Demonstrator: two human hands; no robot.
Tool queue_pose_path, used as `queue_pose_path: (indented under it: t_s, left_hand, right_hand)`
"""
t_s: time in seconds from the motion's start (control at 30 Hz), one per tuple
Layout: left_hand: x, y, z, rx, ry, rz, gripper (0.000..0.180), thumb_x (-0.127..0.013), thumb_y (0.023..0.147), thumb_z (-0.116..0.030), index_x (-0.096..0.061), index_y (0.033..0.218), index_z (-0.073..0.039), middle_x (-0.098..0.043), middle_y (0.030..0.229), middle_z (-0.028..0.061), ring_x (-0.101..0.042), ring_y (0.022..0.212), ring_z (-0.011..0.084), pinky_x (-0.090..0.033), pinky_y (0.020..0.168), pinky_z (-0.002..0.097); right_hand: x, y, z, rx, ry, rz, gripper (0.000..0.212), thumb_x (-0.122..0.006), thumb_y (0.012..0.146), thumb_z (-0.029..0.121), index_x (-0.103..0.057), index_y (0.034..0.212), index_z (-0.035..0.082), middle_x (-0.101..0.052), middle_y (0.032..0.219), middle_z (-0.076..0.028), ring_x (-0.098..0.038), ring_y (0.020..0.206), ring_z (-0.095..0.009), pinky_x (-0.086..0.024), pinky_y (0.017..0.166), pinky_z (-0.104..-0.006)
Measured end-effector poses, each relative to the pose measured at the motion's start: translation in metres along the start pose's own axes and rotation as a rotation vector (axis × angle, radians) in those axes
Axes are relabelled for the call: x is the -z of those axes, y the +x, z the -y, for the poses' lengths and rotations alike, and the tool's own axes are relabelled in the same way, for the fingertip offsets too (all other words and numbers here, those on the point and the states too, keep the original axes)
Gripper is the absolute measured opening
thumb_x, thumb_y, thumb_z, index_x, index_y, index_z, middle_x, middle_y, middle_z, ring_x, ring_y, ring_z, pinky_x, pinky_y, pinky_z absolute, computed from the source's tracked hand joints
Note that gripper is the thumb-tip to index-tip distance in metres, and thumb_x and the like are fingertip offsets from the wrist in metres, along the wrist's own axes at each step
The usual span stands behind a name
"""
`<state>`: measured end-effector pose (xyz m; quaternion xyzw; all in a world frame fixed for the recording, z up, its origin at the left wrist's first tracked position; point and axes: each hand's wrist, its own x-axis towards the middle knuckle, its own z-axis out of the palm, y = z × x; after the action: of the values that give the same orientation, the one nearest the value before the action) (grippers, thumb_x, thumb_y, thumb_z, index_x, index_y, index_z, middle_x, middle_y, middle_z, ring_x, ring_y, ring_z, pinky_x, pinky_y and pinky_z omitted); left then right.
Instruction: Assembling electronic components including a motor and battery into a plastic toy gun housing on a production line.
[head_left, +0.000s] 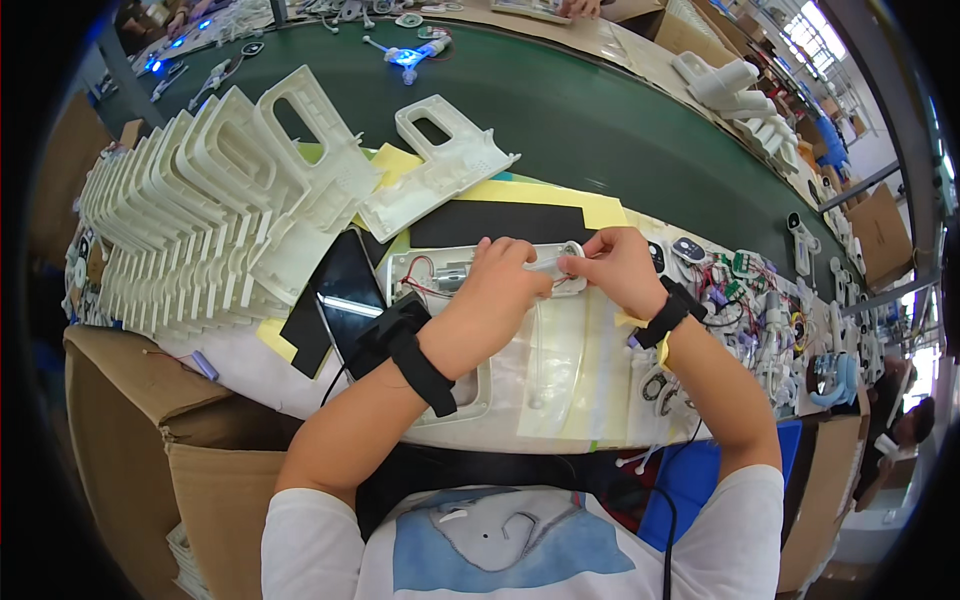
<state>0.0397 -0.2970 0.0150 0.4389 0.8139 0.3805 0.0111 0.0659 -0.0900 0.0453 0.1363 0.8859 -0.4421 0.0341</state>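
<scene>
A white plastic housing half [399, 264] lies on the bench in front of me, hollow side up. Inside it are a silver cylindrical part [453, 279], red wires [421, 262] and a clear tube-like piece [546, 266]. My left hand [494, 293] lies across the housing's middle, fingers curled down onto it and covering part of the contents. At the right end, my right hand [622, 268] has its thumb and forefinger pinched together by the clear piece; what they grip is too small to tell. Both wrists wear black straps.
Nested white housing shells [215, 190] stand at left, beside a dark phone-like slab [347, 292]. A single shell [436, 165] rests behind. Wired boards and small parts [745, 300] crowd the right. Beyond runs a green belt [560, 110]. Cardboard boxes [225, 500] and a blue bin [663, 500] sit below.
</scene>
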Motion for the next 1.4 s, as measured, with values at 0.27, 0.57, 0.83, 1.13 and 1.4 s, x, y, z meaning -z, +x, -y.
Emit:
queue_pose_path:
  t_s: [0.27,0.57,0.83,1.13,1.4]
  left_hand:
    - [0.001,0.001,-0.007,0.095,0.012,0.095,0.023,-0.065,0.075,0.001,-0.068,0.094,-0.01,-0.046,0.124,0.0196,-0.045,0.119,0.0377,-0.029,0.108,0.0555]
    - [0.008,-0.001,-0.01,0.009,0.03,0.05,0.026,-0.063,0.077,0.0,-0.066,0.101,-0.01,-0.046,0.133,0.0212,-0.044,0.122,0.0401,-0.032,0.109,0.0466]
    - [0.1,0.068,0.076,0.0,0.353,-0.137,0.029,-0.052,0.077,0.005,-0.067,0.1,-0.006,-0.062,0.108,0.0188,-0.057,0.107,0.0361,-0.046,0.093,0.0422]
    - [0.091,0.09,0.151,0.006,0.596,0.029,0.015,-0.062,0.071,-0.004,-0.068,0.086,-0.006,-0.064,0.093,0.0138,-0.06,0.095,0.0336,-0.049,0.086,0.0417]
    - [0.135,0.087,0.057,-0.02,0.751,0.101,0.018,-0.073,0.067,-0.011,-0.064,0.081,-0.006,-0.063,0.081,0.0123,-0.06,0.082,0.0327,-0.047,0.074,0.0424]
  right_hand:
    - [-0.004,-0.009,-0.01,0.074,0.03,-0.065,0.028,-0.081,0.071,0.018,-0.062,0.07,-0.002,-0.063,0.062,-0.007,-0.059,0.055,-0.01,-0.047,0.051,-0.0237]
    - [0.002,-0.003,-0.009,0.178,-0.26,-0.094,0.04,-0.08,0.073,0.033,-0.06,0.069,-0.003,-0.065,0.068,-0.011,-0.064,0.059,-0.017,-0.05,0.055,-0.03]
    - [-0.067,-0.106,0.047,0.462,-0.628,0.093,0.053,-0.061,0.08,0.053,-0.062,0.073,0.0,-0.06,0.06,-0.019,-0.062,0.059,-0.035,-0.049,0.054,-0.0442]
    - [-0.062,-0.081,0.023,0.319,-0.42,0.048,0.031,-0.061,0.076,0.028,-0.062,0.068,-0.002,-0.061,0.07,-0.022,-0.062,0.067,-0.039,-0.051,0.062,-0.0466]
    - [0.089,0.015,0.019,0.176,-0.737,-0.38,0.026,-0.063,0.074,0.027,-0.069,0.077,0.002,-0.067,0.08,-0.018,-0.068,0.075,-0.035,-0.054,0.068,-0.0454]
